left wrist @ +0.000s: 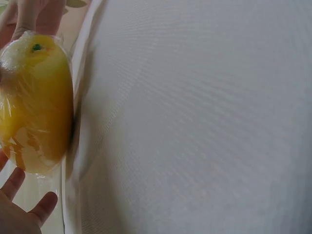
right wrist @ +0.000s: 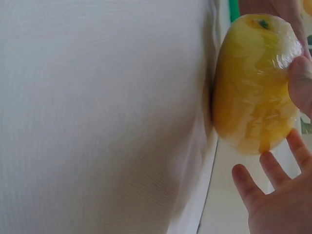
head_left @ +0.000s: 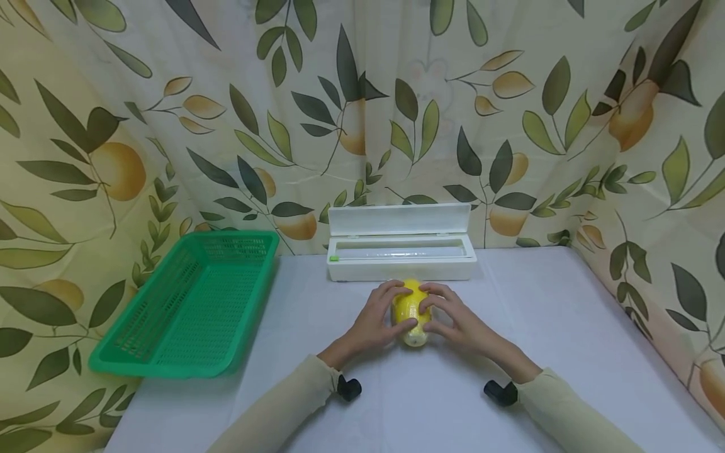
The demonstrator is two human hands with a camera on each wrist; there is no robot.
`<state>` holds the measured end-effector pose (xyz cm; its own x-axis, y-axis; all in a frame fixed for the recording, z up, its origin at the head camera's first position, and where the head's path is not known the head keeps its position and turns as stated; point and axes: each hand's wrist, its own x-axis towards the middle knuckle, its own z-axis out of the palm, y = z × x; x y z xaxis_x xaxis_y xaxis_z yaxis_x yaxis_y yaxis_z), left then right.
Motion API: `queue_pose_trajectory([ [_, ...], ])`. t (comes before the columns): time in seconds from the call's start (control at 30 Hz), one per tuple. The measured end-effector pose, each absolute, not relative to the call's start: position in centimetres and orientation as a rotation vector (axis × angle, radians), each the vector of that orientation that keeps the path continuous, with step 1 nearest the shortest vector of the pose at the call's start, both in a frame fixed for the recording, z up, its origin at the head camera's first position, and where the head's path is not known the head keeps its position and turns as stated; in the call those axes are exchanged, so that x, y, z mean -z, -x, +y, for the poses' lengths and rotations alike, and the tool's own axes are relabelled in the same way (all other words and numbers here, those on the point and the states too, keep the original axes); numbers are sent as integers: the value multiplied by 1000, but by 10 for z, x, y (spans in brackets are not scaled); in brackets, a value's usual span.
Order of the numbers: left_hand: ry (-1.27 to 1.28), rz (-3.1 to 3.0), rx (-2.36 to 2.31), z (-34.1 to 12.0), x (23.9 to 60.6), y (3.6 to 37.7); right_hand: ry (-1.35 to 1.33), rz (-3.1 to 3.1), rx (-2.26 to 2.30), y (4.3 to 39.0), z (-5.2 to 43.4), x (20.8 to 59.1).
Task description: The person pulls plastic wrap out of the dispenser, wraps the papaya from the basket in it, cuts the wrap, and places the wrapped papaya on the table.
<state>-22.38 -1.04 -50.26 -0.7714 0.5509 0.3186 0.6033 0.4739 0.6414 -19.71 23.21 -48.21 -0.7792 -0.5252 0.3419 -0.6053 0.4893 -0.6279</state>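
Observation:
A yellow oval fruit point(head_left: 404, 309), wrapped in clear cling film, lies on the white tablecloth in front of a white dispenser box. In the head view my left hand point(head_left: 374, 319) holds its left side, and my right hand point(head_left: 460, 322) curls round the right side. Creased, shiny film covers the fruit point(left wrist: 41, 107) in the left wrist view, with a small green spot near one end. The right wrist view shows the same wrapped fruit point(right wrist: 251, 87), the right thumb on its side and fingertips by the far end. Parts of both hands are cut off in the wrist views.
Just behind the fruit stands the white cling film dispenser point(head_left: 402, 270), lid raised, a film roll inside and a green slider point(head_left: 334, 258) at its left. A green plastic basket point(head_left: 170, 368) sits at the left table edge. Leaf-patterned curtains point(head_left: 362, 126) enclose the table's back and sides.

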Motion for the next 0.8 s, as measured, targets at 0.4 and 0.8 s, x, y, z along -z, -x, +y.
queue_pose_trajectory([
  [0.4,1015,-2613,1231,-9,496,223,-937,-2625,-1124,194,228,479],
  [0.8,971,-2622,1111,-13,486,217,-850,-2590,-1044,197,236,471],
])
